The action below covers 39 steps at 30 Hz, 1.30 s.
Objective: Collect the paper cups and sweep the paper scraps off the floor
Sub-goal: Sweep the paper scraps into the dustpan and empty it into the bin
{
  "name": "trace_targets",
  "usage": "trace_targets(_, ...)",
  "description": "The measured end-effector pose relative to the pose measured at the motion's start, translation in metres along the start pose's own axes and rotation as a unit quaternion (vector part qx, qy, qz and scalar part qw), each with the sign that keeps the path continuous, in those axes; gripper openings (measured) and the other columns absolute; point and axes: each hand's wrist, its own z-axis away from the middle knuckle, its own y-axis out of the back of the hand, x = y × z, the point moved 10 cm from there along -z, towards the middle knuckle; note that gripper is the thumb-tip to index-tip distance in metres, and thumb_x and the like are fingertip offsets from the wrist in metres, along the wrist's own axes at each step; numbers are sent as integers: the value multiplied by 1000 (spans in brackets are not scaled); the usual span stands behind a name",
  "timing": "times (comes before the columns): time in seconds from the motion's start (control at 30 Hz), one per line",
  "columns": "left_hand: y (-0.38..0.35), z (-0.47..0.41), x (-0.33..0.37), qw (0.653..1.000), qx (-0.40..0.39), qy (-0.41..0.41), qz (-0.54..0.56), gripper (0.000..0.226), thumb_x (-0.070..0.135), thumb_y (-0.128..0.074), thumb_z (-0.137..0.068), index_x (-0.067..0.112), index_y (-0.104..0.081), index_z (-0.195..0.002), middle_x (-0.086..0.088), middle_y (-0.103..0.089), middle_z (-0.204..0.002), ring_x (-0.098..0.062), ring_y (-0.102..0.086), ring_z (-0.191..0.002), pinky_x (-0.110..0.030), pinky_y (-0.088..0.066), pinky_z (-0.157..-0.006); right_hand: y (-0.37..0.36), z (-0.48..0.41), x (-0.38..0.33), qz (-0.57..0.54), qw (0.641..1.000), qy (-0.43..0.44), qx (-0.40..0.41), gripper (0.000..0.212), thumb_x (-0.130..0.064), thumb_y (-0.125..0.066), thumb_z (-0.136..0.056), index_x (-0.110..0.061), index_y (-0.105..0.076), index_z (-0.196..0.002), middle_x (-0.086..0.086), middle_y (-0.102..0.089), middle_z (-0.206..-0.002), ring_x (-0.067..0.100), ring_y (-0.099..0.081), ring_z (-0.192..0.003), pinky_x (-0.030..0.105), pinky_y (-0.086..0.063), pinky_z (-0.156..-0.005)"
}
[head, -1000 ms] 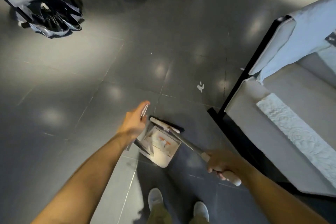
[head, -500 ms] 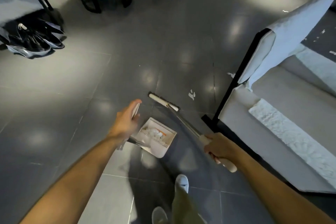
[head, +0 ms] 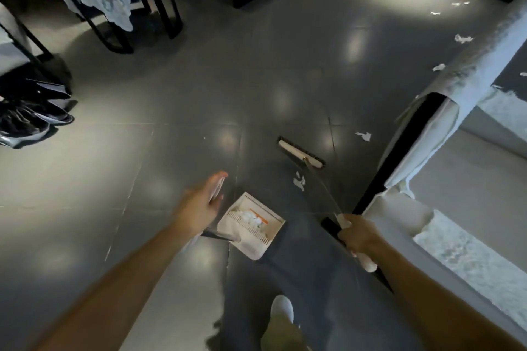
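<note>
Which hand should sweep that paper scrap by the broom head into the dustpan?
Right. The right hand grips the broom, whose head sits just beyond the paper scrap; the left hand only holds the dustpan nearby.

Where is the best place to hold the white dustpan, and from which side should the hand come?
Grip the dustpan by the top of its long handle, coming from the rear, as the left hand does. The handle rises from the pan's back edge, so its paper scraps stay inside.

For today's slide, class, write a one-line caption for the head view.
Right hand holds the broom, its head beyond a paper scrap; left hand holds the dustpan.
</note>
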Motion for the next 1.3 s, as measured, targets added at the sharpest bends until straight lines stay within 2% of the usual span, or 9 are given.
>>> trace_targets(0.1, -6, -38, 10, 1000, -16, -11, 8, 43, 5, -59, -89, 18, -53, -129, -7, -64, -118, -16, -59, -103, -8, -32, -77, 16, -33, -8, -35, 999, -24, -14, 47, -4, -53, -88, -7, -48, -135, 13, -59, -74, 21, -51, -50, 28, -42, -51)
trace_targets(0.17, -12, -63, 15, 999, -34, -17, -5, 44, 5, -59, -89, 17, -51, -131, -9, -65, -116, -22, -61, -104, -7, -31, -75, 20, -48, -10, -41, 998, -43, -23, 43, -3, -53, -88, -6, -51, -131, 11, -57, -70, 19, -51, -45, 27, -41, -51)
trace_targets(0.3, -17, -109, 27, 997, -59, -40, -30, 43, 7, -56, -91, 18, -49, -132, -11, -64, -112, -27, -62, -100, -10, -32, -69, 13, -66, -14, -42, 994, -73, -64, 38, -10, -55, -92, -2, -50, -129, 11, -55, -81, 22, -50, -62, 33, -42, -62)
trace_targets(0.47, -17, -150, 27, 997, -66, -36, -5, 43, 5, -55, -92, 16, -48, -133, -14, -61, -120, -29, -58, -109, -21, -36, -80, -7, -49, -26, -103, 985, -120, -65, 43, -3, -51, -92, -9, -45, -134, 14, -56, -83, 21, -48, -57, 29, -40, -49)
trace_targets(0.57, -23, -166, 39, 993, -89, -77, 6, 44, 3, -55, -91, 12, -47, -134, -14, -59, -123, -27, -56, -110, -24, -37, -83, -26, -20, -55, -92, 986, -102, -91, 38, -7, -52, -93, -5, -48, -131, 13, -56, -88, 24, -51, -71, 30, -43, -62)
trace_targets(0.67, -22, -182, 41, 989, -96, -109, 30, 42, 2, -54, -91, 13, -47, -132, -11, -61, -114, -14, -53, -95, -25, -38, -77, -38, 15, -94, -78, 987, -67, -120, 32, -13, -56, -91, -6, -57, -123, 6, -60, -84, 15, -55, -73, 27, -45, -73)
trace_targets(0.83, -3, -215, 8, 988, -98, -104, 51, 41, 1, -55, -90, 18, -48, -127, -9, -61, -100, -16, -55, -84, -23, -39, -65, -46, 49, -130, -206, 958, -105, -168, 30, -7, -56, -91, -14, -55, -120, 4, -54, -68, 8, -48, -52, 18, -42, -49)
trace_targets(1.13, 95, -241, -78, 992, -82, -88, 20, 41, 4, -53, -91, 17, -47, -130, -16, -62, -111, -34, -58, -104, -42, -47, -88, -40, 22, -247, -280, 950, -68, -118, 47, -1, -58, -88, -15, -51, -133, 3, -50, -57, 7, -44, -39, 18, -38, -38)
trace_targets(1.3, 149, -261, -126, 998, -30, -52, 32, 42, 6, -54, -92, 22, -47, -130, -5, -59, -103, -22, -56, -93, -26, -38, -76, -41, -17, -323, -249, 962, -28, -110, 47, -2, -59, -89, -16, -51, -132, 7, -50, -58, 9, -42, -37, 19, -36, -35)
